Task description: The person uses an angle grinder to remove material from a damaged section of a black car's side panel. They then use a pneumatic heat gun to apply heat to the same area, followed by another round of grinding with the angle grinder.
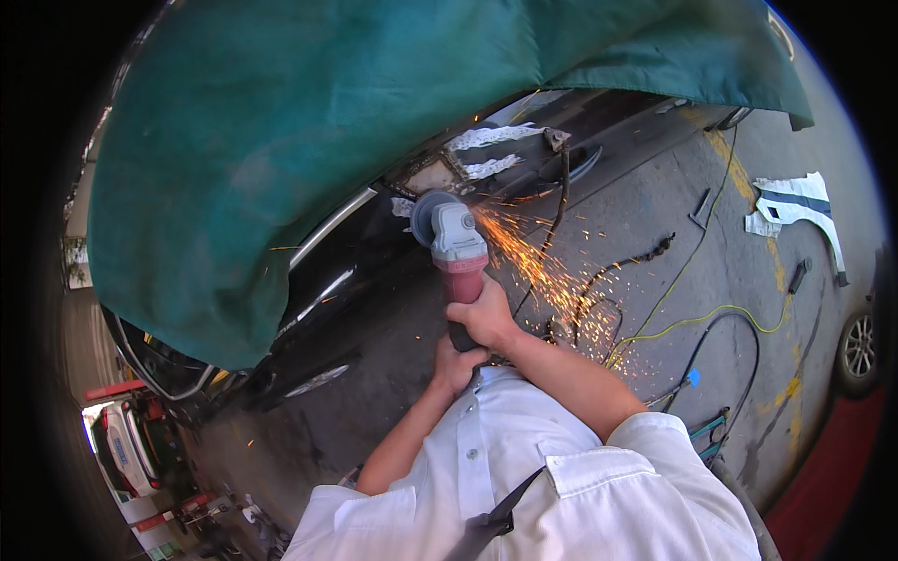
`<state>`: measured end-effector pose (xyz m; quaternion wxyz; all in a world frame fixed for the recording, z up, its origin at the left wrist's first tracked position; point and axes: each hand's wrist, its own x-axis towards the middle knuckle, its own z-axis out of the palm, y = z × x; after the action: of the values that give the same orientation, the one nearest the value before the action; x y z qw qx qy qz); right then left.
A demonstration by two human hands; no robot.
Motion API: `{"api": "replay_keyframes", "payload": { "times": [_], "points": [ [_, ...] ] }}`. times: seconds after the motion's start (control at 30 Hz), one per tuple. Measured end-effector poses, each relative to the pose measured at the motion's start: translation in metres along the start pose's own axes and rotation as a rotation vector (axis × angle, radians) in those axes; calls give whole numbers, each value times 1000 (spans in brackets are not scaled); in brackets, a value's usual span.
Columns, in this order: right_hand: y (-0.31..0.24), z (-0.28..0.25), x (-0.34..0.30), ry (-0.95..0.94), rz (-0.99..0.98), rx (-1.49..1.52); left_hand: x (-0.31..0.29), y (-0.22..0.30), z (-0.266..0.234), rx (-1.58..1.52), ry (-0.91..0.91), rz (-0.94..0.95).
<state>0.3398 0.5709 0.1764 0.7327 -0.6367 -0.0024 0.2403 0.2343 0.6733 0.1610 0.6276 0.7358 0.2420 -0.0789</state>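
Observation:
Both my hands are closed around a red and grey angle grinder (458, 251). My right hand (486, 313) wraps the red body, while my left hand (456, 363) grips the dark rear end nearer my shirt. The grinder's round disc (427, 215) is at the side of a black car (346, 271), by a bare, rough-edged metal patch (433, 178). Orange sparks (533, 262) stream from it to the right and down toward the floor. Ragged pale patches (494, 137) show on the car just beyond. The exact contact point is hidden behind the grinder head.
A green cover (253, 140) drapes over much of the car. A dark cable with a clamp (558, 140) hangs at its side. Several cables, including a yellow-green one (711, 311), cross the grey floor. A white fender panel (800, 208), a hammer (700, 209) and a wheel (856, 346) are at right.

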Motion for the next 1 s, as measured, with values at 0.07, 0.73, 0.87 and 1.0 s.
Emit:
{"api": "replay_keyframes", "payload": {
  "times": [0.07, 0.73, 0.87, 1.0],
  "points": [
    [3, 0, 1, 27, 6, 35, 0, 2, 1, -11, 4, -88],
    [-1, 10, -5, -15, -12, 31, -15, 9, 0, -102, 52, -15],
    [-6, 8, -1, -5, -18, 4, -8, 9, -1, -58, 44, -30],
    [-6, 6, -1, 16, 3, 23, -6, 3, -6, -4, 20, -50]
  ]
}}
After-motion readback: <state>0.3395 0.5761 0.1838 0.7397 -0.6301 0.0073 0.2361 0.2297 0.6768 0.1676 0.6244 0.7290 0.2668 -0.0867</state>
